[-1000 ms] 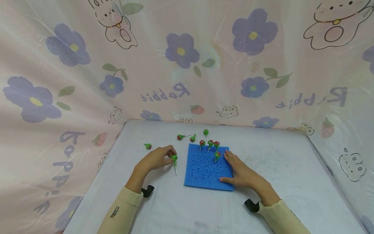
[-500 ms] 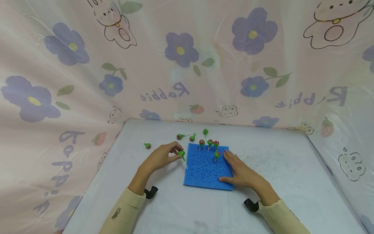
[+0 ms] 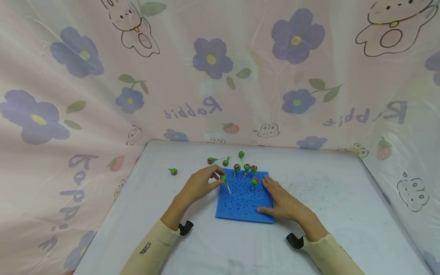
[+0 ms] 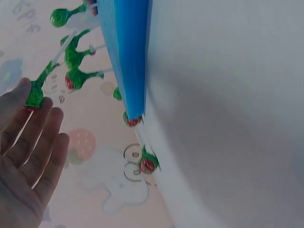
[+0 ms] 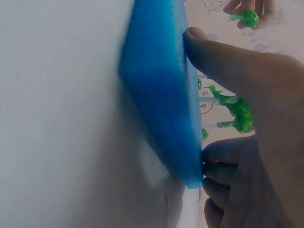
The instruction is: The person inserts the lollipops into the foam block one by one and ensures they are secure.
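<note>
A lollipop [image 3: 224, 178] in a green wrapper is pinched by its candy end between the thumb and fingertips of my left hand [image 3: 203, 184]. Its white stick slants down over the left part of a blue foam board [image 3: 237, 206] dotted with holes. In the left wrist view, the pinched lollipop [image 4: 34, 95] is apart from the foam. My right hand [image 3: 283, 198] presses the board's right side, thumb and fingers spread along it. Several lollipops stand in the foam near its back edge, among them one lollipop [image 3: 255, 181] slightly nearer the front.
Loose lollipops lie behind the board, including one lollipop [image 3: 211, 160] on its side and another lollipop [image 3: 241, 154]. A further lollipop [image 3: 173, 172] lies at the left on the white table [image 3: 330, 191]. A patterned curtain [image 3: 240, 76] surrounds the back and sides.
My left hand has carried the lollipop rightward, from the table beside the board to over its left part. The right hand and the foam board stay in place.
</note>
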Demonstrator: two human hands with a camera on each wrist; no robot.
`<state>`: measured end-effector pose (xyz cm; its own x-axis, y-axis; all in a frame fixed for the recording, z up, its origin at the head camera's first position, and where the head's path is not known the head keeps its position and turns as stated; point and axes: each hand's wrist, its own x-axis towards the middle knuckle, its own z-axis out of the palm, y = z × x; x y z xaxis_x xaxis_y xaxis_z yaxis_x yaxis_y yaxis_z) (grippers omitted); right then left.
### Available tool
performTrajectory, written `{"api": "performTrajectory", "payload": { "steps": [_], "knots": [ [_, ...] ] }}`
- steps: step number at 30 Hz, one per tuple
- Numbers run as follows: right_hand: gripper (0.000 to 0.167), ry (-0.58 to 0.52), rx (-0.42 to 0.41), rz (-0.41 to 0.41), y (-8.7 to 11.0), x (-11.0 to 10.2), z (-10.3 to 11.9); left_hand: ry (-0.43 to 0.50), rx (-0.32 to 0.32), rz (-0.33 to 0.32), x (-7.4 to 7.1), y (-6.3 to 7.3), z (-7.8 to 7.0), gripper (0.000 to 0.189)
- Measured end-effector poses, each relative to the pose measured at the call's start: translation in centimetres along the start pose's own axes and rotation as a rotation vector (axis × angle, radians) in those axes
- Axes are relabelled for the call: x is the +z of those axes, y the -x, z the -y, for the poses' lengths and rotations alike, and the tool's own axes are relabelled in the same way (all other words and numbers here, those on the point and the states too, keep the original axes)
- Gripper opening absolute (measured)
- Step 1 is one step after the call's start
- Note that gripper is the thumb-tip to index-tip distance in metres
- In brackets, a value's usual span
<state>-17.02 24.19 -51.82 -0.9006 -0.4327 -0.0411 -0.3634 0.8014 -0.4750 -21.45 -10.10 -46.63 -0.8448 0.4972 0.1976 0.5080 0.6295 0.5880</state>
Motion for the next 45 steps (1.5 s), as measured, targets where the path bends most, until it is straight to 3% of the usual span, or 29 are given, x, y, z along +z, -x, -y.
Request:
{"api": "performTrajectory", "payload": {
  "steps": [11, 24, 45],
  "knots": [
    [0.119, 0.006, 0.000, 0.006, -0.1, 0.0, -0.1, -0.083, 0.057, -0.056, 1.8, -1.5, -1.2, 0.033],
    [0.118, -0.001, -0.004, 0.013, -0.1, -0.1, 0.0, -0.148, 0.069, -0.043, 3.5, -3.4, -2.2, 0.034],
    [0.119, 0.000, -0.002, 0.021, -0.2, 0.0, -0.3, -0.195, 0.070, -0.011, 4.4, -4.0, -3.1, 0.034]
  ]
}}
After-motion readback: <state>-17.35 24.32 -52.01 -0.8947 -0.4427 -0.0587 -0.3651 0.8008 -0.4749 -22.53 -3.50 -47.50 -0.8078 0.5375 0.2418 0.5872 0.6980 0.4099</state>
